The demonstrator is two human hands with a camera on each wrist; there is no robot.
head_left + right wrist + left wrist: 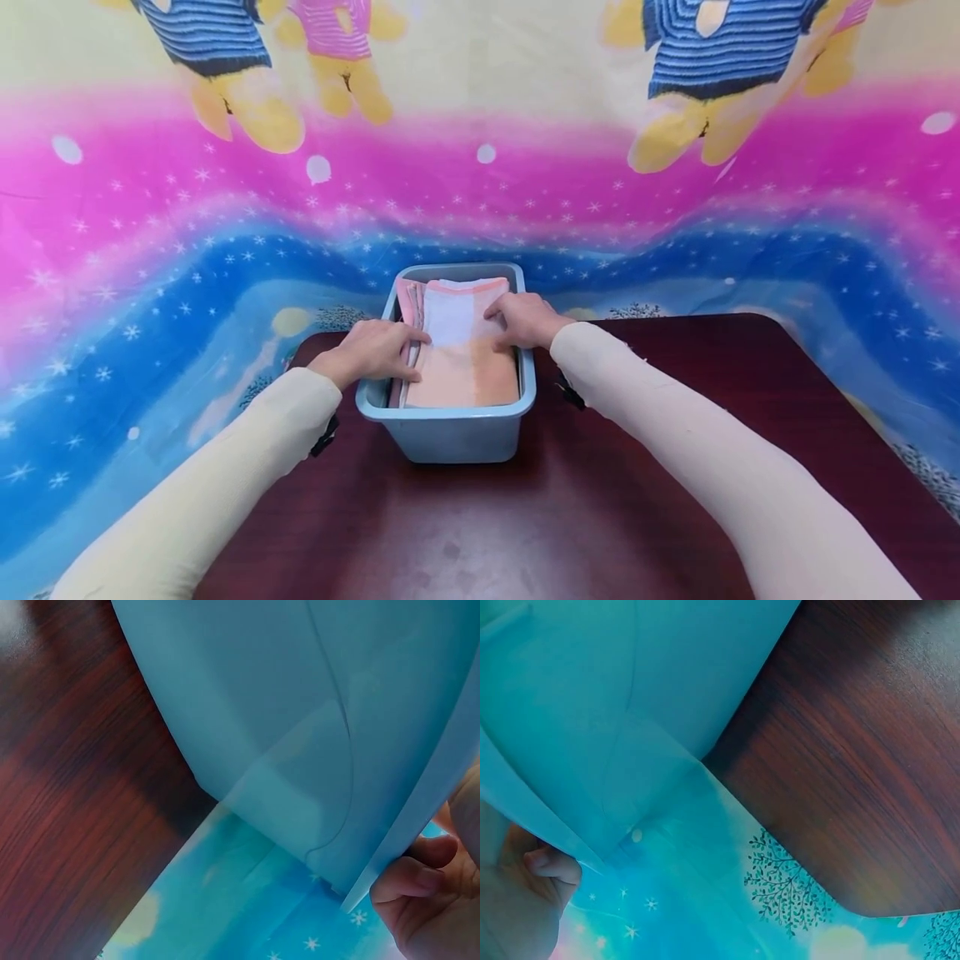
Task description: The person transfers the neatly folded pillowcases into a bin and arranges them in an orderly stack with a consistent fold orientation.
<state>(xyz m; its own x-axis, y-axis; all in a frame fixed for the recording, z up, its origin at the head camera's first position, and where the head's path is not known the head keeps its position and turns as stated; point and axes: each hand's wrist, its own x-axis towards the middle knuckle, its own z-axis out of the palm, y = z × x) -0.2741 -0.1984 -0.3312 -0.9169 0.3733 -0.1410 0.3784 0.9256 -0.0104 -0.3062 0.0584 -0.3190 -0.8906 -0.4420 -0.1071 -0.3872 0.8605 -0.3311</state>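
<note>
A light blue plastic bin stands on the table. Inside lies a folded piece of cloth, white and peach with a coral edge at its far end. Pink and grey folded cloths stand along the bin's left side. My left hand reaches over the left rim, thumb and forefinger spread apart and touching the cloths' edge. My right hand comes over the right rim, thumb and bent forefinger apart on the white and peach cloth. In both wrist views the bin's wall hides most of the fingers' contact.
The dark red-brown wooden table extends around the bin, wider on the right. Behind it hangs a pink and blue fabric backdrop with snowflakes and bears, draped along the table's back and side edges.
</note>
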